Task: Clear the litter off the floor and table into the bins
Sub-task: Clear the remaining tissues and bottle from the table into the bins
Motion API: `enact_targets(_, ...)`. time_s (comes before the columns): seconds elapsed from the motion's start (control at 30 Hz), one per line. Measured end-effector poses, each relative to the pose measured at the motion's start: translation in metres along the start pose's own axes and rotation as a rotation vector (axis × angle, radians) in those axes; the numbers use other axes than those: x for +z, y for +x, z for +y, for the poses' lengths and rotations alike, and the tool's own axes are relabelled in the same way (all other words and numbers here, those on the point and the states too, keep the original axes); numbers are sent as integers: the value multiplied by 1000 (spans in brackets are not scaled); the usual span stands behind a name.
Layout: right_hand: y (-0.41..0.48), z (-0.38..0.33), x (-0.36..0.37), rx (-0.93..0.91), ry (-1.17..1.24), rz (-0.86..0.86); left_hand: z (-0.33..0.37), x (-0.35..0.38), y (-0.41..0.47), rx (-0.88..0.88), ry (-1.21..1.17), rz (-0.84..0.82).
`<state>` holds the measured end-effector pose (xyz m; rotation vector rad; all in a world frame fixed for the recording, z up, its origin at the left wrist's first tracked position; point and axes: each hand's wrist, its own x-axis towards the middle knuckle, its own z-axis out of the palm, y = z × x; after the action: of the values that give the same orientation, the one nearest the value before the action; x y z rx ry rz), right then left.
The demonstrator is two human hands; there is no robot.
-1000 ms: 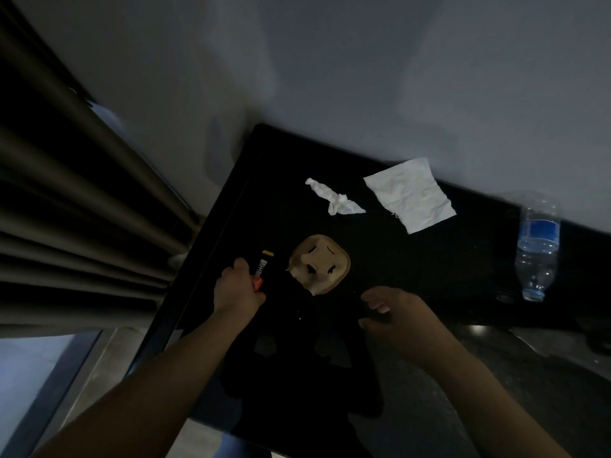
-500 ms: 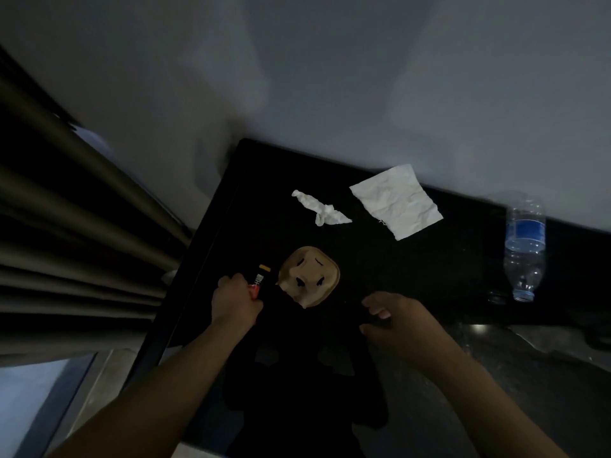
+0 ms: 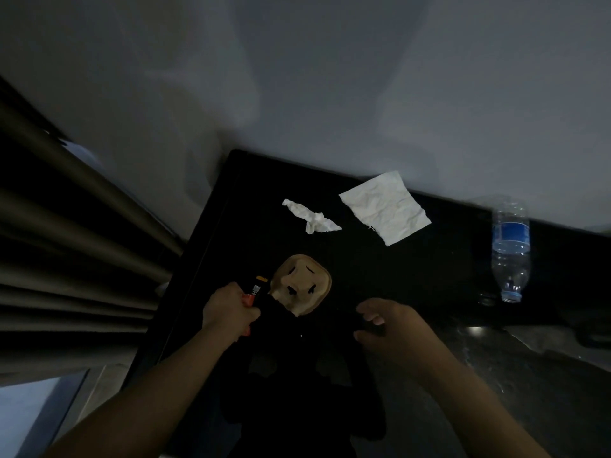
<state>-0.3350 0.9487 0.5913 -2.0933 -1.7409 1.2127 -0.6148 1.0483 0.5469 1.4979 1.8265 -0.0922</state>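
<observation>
- Left hand [image 3: 229, 309]: near-left part of the black table [image 3: 429, 279]. The fingers are curled tight round a small orange-and-black packet [image 3: 255, 290]. Its far end, with a white label and a yellow tip, sticks out past the knuckles.
- Right hand [image 3: 393, 328]: near centre, level with the left hand and apart from it. The fingers are bent with the thumb beneath them. They seem to pinch the edge of a black material [image 3: 297, 385] that spreads between and below my two hands. The view is too dark here to be sure of the grip.
- Tan moulded piece [image 3: 302, 285]: lies between the hands and just far of them, right beside the packet.
- Twisted tissue [image 3: 310, 217]: on the table, far of the tan piece and apart from it.
- Flat creased napkin [image 3: 385, 208]: right of the tissue, at the far table edge by the wall [image 3: 330, 77].
- Clear plastic bottle [image 3: 510, 249]: blue label, lying on its side at the far right with its cap end pointing near. It is well apart from both hands.
- Curtain [image 3: 66, 226]: hangs in folds on the left.
</observation>
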Motion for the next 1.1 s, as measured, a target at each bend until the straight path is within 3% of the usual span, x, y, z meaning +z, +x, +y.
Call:
enact_targets(0.23,1,9,1,25,70,5,42,-27,10,174,-102,57)
enact_targets(0.43,3,19,-4,28,121,28,101,-37,34,374,17,114)
enact_targets(0.63,4,46,-11,59,185,28,140,-23,66,545,206,58)
enact_targets(0.87,7,74,-10,129,249,-31,166,-5,93,498,195,76)
enact_targets(1.1,10,87,-7,154,290,-79,162,5,109,579,180,-11)
